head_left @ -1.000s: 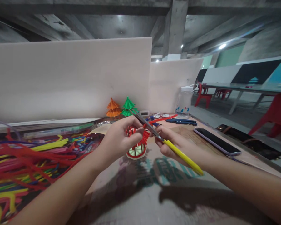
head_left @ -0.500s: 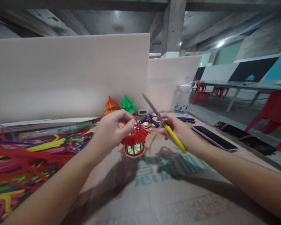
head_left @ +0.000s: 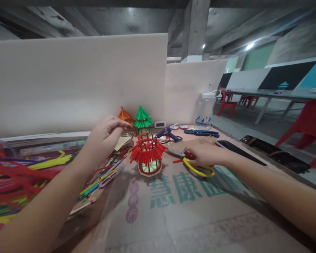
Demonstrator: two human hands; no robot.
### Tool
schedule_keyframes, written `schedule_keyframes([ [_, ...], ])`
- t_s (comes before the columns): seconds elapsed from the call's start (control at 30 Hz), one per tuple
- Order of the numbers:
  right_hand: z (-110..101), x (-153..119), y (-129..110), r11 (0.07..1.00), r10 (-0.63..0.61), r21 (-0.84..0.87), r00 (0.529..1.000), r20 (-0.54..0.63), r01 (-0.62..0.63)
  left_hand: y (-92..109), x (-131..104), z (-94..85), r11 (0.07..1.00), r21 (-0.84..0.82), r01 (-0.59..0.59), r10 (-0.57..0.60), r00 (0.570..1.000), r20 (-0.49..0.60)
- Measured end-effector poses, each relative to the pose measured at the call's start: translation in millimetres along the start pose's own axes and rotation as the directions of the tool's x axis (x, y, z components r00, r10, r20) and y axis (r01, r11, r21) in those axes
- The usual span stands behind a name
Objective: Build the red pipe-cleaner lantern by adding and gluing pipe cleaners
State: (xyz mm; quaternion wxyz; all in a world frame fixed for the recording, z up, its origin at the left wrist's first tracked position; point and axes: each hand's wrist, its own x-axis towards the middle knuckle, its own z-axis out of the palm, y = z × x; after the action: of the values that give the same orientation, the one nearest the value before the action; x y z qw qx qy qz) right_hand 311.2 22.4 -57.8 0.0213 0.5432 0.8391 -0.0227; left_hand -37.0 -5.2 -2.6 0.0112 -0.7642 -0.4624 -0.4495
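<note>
Now the right hand (head_left: pixel 205 152) holds the scissors (head_left: pixel 176 152) lower, the left hand's (head_left: pixel 102 140) fingers pinched together.

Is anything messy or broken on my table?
Nothing looks broken or spilled. The coloured strips on the left look messy, though, because they cross in a tangle. The red model looks a bit odd too: bare posts stick up at its top, while the green model behind it has a pointed top.

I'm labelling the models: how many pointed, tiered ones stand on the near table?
2. The orange model stands at the back by the pale partition, partly behind the left hand; the green model is just right of it. Others may be hidden.
</note>
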Motion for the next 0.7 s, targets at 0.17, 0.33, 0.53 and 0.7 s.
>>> schedule_keyframes([
  [0.17,-9.0,17.1,6.8,0.997,0.011,0.082,0.996,-0.086,-0.004,-41.5,-17.7,22.8,0.991,0.035,0.130,-0.132,0.988,0.075],
  [0.33,-2.4,75.2,22.7,0.986,0.101,0.151,0.964,-0.248,-0.064,-64.7,-50.0,50.2,0.977,-0.125,0.174,-0.141,0.960,0.241],
  [0.53,23.4,127.9,32.0,0.965,0.063,0.261,0.967,-0.246,0.004,-68.9,-78.3,70.7,0.964,-0.193,0.185,-0.125,0.950,0.284],
  [0.7,37.8,139.0,21.3,0.947,0.094,0.320,0.946,-0.311,0.011,-51.8,-83.4,79.8,0.987,-0.158,0.040,0.022,0.929,0.369],
])
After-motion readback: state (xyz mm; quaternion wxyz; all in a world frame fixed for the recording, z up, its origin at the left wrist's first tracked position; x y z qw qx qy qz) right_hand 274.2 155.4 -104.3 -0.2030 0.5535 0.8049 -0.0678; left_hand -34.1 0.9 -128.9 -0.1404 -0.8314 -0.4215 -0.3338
